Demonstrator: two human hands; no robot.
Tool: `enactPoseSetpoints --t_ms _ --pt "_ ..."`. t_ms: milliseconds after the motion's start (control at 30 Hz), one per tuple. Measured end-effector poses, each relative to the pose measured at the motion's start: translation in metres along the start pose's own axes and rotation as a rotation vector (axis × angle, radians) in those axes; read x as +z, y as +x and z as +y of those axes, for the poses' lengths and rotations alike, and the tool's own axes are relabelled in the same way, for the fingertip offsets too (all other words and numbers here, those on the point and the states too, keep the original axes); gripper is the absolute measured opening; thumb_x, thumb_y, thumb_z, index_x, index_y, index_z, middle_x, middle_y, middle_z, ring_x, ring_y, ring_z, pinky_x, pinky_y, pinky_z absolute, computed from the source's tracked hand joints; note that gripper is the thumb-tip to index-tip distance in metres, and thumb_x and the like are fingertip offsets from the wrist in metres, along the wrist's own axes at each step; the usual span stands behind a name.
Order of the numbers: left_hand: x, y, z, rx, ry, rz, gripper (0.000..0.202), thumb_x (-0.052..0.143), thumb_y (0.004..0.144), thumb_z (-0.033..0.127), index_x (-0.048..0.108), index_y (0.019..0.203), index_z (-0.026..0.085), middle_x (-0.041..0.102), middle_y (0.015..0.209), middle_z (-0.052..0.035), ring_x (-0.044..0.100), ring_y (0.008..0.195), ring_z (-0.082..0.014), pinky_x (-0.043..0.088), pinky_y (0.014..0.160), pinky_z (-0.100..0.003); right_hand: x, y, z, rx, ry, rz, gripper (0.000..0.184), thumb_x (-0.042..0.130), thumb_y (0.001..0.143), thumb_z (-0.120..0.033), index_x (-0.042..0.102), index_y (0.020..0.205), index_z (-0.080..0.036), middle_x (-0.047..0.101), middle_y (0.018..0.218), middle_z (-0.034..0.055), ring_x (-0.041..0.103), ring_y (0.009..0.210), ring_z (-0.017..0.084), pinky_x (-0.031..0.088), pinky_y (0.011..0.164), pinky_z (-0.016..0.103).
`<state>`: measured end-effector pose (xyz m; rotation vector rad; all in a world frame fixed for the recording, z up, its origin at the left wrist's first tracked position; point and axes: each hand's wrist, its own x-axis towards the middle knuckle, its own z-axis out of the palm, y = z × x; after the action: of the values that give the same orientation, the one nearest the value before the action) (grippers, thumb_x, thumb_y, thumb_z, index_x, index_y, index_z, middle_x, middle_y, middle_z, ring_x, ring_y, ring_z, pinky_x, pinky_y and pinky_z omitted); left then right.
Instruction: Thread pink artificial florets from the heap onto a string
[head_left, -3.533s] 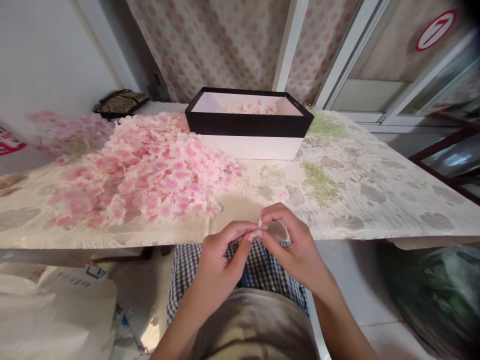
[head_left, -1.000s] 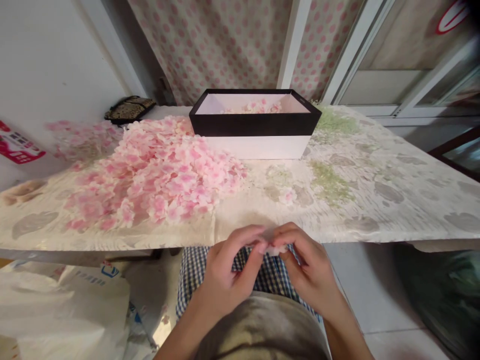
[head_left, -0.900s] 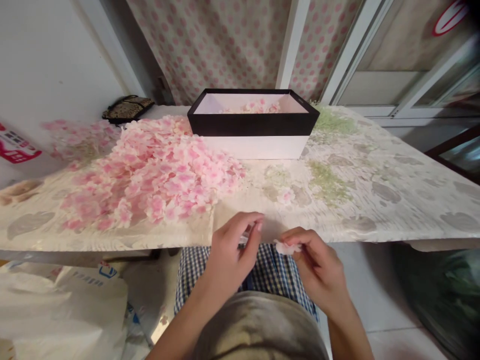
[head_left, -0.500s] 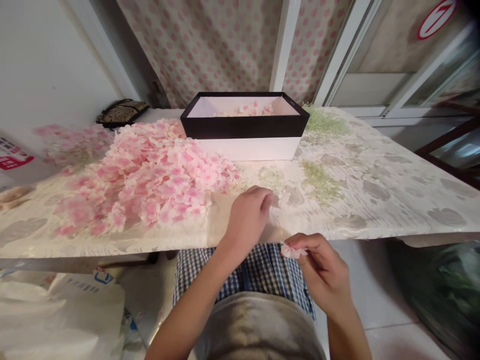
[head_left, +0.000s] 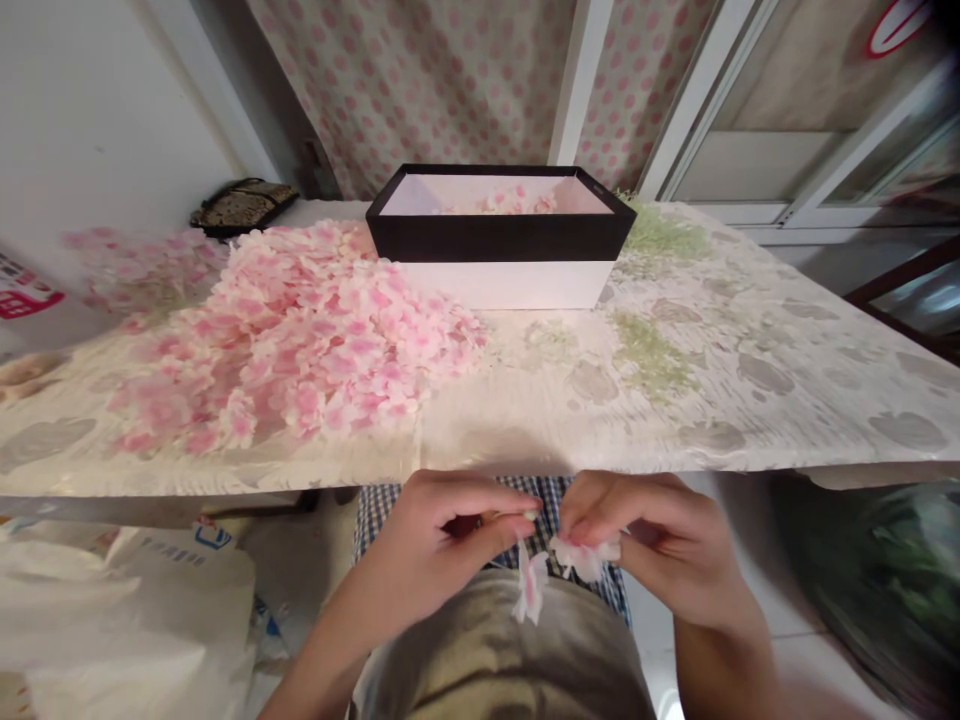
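- At the bottom centre of the frame, the left hand (head_left: 439,530) pinches thumb and fingers together, with a hanging blossom (head_left: 531,590) just below the fingertips.
- Right beside it, the right hand (head_left: 667,535) pinches a pale flower (head_left: 585,558); blossom and flower are apart, so work on them looks unfinished.
- Left of centre, a big pink heap (head_left: 322,340) lies loose on the counter (head_left: 787,430); plenty seems left.
- At upper centre, the box (head_left: 499,240) holds some petals (head_left: 521,202), apparently the smaller share, though its front wall hides how many.
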<state>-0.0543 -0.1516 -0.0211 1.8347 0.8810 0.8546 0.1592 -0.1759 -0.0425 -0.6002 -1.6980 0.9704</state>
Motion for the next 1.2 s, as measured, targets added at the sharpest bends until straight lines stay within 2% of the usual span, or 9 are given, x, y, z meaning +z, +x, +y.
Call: enactPoseSetpoints --t_ms 167,400,533,733,867,1200 --pt "-0.001 -0.005 0.003 0.049 0.074 -0.059 0.013 0.063 0.089 0.02 0.076 0.091 0.021 0.071 0.07 0.0006 0.056 0.055 -0.0081 0.04 0.049 -0.018 0.001 0.01 0.0 0.04 -0.092 -0.123 0.024 0.055 0.087 -0.002 0.07 0.09 -0.02 0.061 0.097 0.0041 0.062 0.083 0.011 0.051 0.07 0.026" --pt "0.0 -0.011 0.003 0.094 0.125 -0.139 0.017 0.058 0.092 0.022 0.072 0.083 0.019 0.057 0.06 0.0025 0.044 0.05 -0.0078 0.034 0.048 -0.02 0.005 0.008 0.005 0.056 -0.039 -0.14 0.017 0.056 0.091 -0.011 0.069 0.088 -0.022 0.063 0.093 0.0031 0.063 0.079 0.011 0.053 0.07 0.027" --pt "0.002 -0.01 0.002 0.072 0.097 -0.135 0.019 0.057 0.093 0.023 0.072 0.081 0.018 0.057 0.061 0.0015 0.041 0.051 -0.0086 0.032 0.047 -0.022 0.004 0.006 0.009 0.062 0.044 -0.155 0.013 0.058 0.091 -0.016 0.069 0.088 -0.021 0.062 0.095 0.0041 0.063 0.081 0.012 0.053 0.07 0.028" --pt "0.006 -0.01 0.0 0.105 0.064 -0.175 0.019 0.054 0.093 0.018 0.068 0.08 0.016 0.056 0.063 0.0018 0.046 0.055 -0.0083 0.035 0.051 -0.02 0.006 0.004 0.009 0.073 -0.025 -0.161 0.015 0.057 0.089 -0.01 0.067 0.085 -0.02 0.058 0.09 0.0021 0.06 0.077 0.01 0.048 0.066 0.024" --pt "0.009 -0.011 -0.001 0.138 0.085 -0.16 0.021 0.053 0.094 0.018 0.065 0.078 0.016 0.051 0.061 0.0031 0.043 0.053 -0.0081 0.034 0.05 -0.019 0.008 0.002 0.01 0.084 -0.047 -0.15 0.016 0.054 0.089 -0.007 0.063 0.086 -0.02 0.059 0.091 0.0025 0.06 0.079 0.011 0.048 0.068 0.025" --pt "0.011 -0.01 0.0 0.131 -0.053 -0.151 0.016 0.058 0.091 0.016 0.07 0.081 0.018 0.069 0.067 0.0002 0.058 0.056 -0.0084 0.044 0.054 -0.018 0.002 0.001 0.01 0.069 0.088 -0.224 0.016 0.053 0.093 -0.02 0.065 0.083 -0.021 0.055 0.09 0.0038 0.058 0.077 0.013 0.049 0.065 0.028"
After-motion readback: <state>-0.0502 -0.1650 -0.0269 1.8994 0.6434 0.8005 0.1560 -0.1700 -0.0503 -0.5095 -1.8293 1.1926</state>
